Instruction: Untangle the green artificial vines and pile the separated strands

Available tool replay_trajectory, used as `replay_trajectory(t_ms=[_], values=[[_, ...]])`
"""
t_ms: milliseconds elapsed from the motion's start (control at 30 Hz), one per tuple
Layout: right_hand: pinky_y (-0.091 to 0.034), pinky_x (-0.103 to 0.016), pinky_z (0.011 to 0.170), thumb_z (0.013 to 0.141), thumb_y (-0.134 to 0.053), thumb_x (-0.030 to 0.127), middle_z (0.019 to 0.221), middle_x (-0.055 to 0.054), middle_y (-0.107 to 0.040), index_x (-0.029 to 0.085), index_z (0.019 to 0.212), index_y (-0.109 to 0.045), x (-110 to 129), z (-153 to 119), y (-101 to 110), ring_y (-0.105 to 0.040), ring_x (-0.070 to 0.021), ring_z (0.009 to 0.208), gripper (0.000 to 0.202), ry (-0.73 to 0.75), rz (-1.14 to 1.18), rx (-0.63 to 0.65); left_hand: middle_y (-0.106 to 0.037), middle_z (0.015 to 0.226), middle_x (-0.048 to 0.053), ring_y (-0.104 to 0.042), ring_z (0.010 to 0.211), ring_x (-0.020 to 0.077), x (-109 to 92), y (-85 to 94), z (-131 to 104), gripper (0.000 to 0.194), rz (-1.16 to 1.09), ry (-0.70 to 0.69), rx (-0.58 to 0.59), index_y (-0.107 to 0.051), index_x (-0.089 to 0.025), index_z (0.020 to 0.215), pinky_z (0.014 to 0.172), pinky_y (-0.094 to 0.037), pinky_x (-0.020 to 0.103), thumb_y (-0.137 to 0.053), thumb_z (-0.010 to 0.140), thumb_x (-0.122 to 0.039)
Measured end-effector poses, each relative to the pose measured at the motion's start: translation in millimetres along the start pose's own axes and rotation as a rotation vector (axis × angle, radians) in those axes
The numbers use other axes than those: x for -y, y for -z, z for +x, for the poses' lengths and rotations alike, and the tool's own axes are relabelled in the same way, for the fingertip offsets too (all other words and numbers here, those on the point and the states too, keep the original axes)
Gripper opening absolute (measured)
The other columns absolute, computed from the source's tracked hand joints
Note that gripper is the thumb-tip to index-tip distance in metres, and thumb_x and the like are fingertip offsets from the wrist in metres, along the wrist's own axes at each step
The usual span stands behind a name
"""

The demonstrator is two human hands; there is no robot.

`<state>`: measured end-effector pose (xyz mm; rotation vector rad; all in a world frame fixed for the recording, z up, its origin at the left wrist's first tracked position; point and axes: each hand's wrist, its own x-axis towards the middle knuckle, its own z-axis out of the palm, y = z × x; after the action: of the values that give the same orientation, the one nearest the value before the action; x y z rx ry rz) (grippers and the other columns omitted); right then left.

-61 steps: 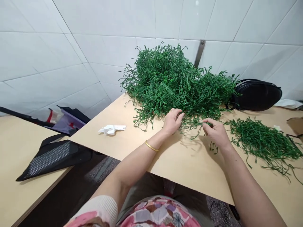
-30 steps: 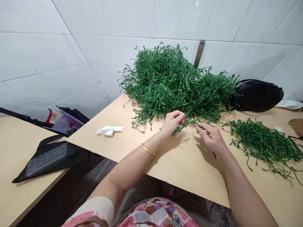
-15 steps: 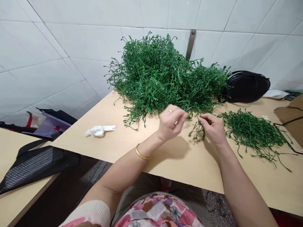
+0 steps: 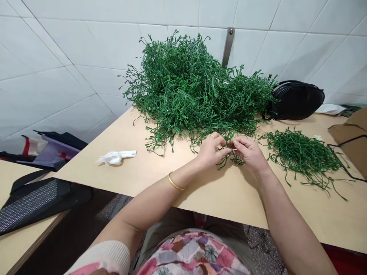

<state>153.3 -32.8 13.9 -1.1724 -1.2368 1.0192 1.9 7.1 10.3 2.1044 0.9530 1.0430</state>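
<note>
My left hand (image 4: 212, 151), with a ring and a gold bracelet, has its fingers bent at a green plastic stem piece between the two hands; its exact grip is too small to tell. My right hand (image 4: 249, 152) pinches the same green stem piece (image 4: 237, 159), whose branches hang down over the wooden table (image 4: 160, 179). Just behind the hands rises a large heap of green artificial stems (image 4: 189, 88) against the wall. Right of my right hand lies a smaller, flatter pile of green stems (image 4: 304, 152).
A crumpled white tissue (image 4: 112, 157) lies left on the table. Beside the large heap stands a black bag (image 4: 298, 100). Cardboard (image 4: 351, 133) with a black wire is at the right edge. A black mesh bag (image 4: 31, 206) rests on the lower left table.
My left hand has moved right and down to meet my right hand at the stem piece. The view has shifted slightly.
</note>
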Motion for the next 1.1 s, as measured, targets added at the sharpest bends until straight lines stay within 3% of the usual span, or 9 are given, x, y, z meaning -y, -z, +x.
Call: replay_trajectory(t_ms=[100, 233, 467, 633, 767, 833, 933, 1033, 1100], values=[[-0.051, -0.03, 0.066, 0.075, -0.062, 0.044, 0.076, -0.003, -0.062, 0.02, 0.078, -0.066, 0.4, -0.7, 4.2, -0.058, -0.0149, 0.073, 0.025, 0.077, -0.123, -0.062, -0.043, 0.057, -0.004, -0.039, 0.057, 0.0082, 5.2, -1.8, 3.1, 0.024, -0.246, 0.173, 0.083, -0.045, -0.016, 0.059, 0.056, -0.03, 0.023, -0.061, 0.074, -0.025], [-0.051, -0.036, 0.076, 0.083, -0.053, 0.037, 0.082, -0.006, -0.067, 0.018, 0.086, -0.067, 6.0, -2.7, 13.6, -0.062, -0.0182, 0.078, 0.024, 0.242, -0.388, -0.213, -0.04, 0.051, -0.006, -0.035, 0.048, 0.0049, 12.6, 1.2, 7.0, 0.025, -0.508, 0.32, 0.003, -0.043, -0.016, 0.057, 0.05, -0.027, 0.021, -0.061, 0.073, -0.021], [-0.045, -0.042, 0.09, 0.07, -0.069, 0.041, 0.112, -0.01, -0.066, 0.02, 0.105, -0.067, -1.0, -4.6, 20.1, -0.06, -0.0262, 0.103, 0.041, 0.309, -0.736, 0.203, -0.048, 0.052, -0.003, -0.039, 0.048, 0.0044, 13.3, 11.9, 11.1, 0.024, -0.627, 0.375, -0.054, -0.045, -0.015, 0.057, 0.051, -0.03, 0.02, -0.063, 0.072, -0.021], [-0.046, -0.032, 0.07, 0.08, -0.053, 0.027, 0.078, -0.004, -0.069, 0.019, 0.082, -0.069, -5.5, -5.5, 19.1, -0.06, -0.0188, 0.073, 0.019, 0.156, -0.784, 0.253, -0.044, 0.054, -0.004, -0.037, 0.052, 0.0066, 20.2, 11.2, 11.0, 0.022, -0.412, 0.275, -0.144, -0.046, -0.016, 0.061, 0.053, -0.031, 0.022, -0.062, 0.073, -0.025], [-0.043, -0.028, 0.065, 0.076, -0.055, 0.027, 0.071, -0.002, -0.064, 0.018, 0.07, -0.066, 2.2, -6.2, 21.4, -0.056, -0.0156, 0.068, 0.016, 0.06, -0.545, 0.176, -0.056, 0.073, 0.001, -0.048, 0.072, 0.0125, 13.2, 17.6, 8.7, 0.009, -0.048, -0.03, -0.419, -0.054, -0.017, 0.072, 0.07, -0.039, 0.027, -0.06, 0.075, -0.024], [-0.043, -0.028, 0.065, 0.075, -0.06, 0.032, 0.07, -0.002, -0.062, 0.018, 0.066, -0.065, 5.2, -6.3, 21.8, -0.054, -0.0147, 0.067, 0.018, 0.046, -0.424, 0.158, -0.057, 0.074, 0.003, -0.048, 0.076, 0.0135, 4.4, 21.0, 6.1, 0.014, 0.036, -0.169, -0.463, -0.054, -0.017, 0.07, 0.075, -0.038, 0.029, -0.055, 0.08, -0.026], [-0.043, -0.027, 0.066, 0.075, -0.064, 0.038, 0.069, -0.001, -0.058, 0.019, 0.067, -0.066, 6.0, -6.1, 20.0, -0.053, -0.0136, 0.069, 0.021, 0.047, -0.251, 0.178, -0.047, 0.057, -0.001, -0.042, 0.06, 0.0098, -6.5, 21.0, 1.3, 0.032, -0.039, -0.148, -0.198, -0.052, -0.016, 0.061, 0.061, -0.035, 0.026, -0.048, 0.086, -0.037], [-0.045, -0.027, 0.067, 0.072, -0.069, 0.043, 0.071, 0.0, -0.059, 0.021, 0.074, -0.067, 3.6, -5.6, 15.2, -0.053, -0.0131, 0.069, 0.023, -0.008, -0.067, 0.18, -0.036, 0.047, -0.004, -0.031, 0.048, 0.0064, -7.5, 16.0, -1.1, 0.044, -0.187, 0.093, 0.138, -0.05, -0.015, 0.054, 0.05, -0.024, 0.024, -0.05, 0.082, -0.049], [-0.047, -0.028, 0.066, 0.066, -0.073, 0.047, 0.073, -0.001, -0.061, 0.021, 0.076, -0.067, 1.5, -5.4, 11.2, -0.054, -0.0129, 0.068, 0.028, -0.072, 0.014, 0.176, -0.039, 0.047, -0.005, -0.033, 0.047, 0.0056, -3.3, 13.4, -0.2, 0.041, -0.349, 0.245, 0.233, -0.055, -0.014, 0.058, 0.048, -0.024, 0.022, -0.055, 0.078, -0.05]])
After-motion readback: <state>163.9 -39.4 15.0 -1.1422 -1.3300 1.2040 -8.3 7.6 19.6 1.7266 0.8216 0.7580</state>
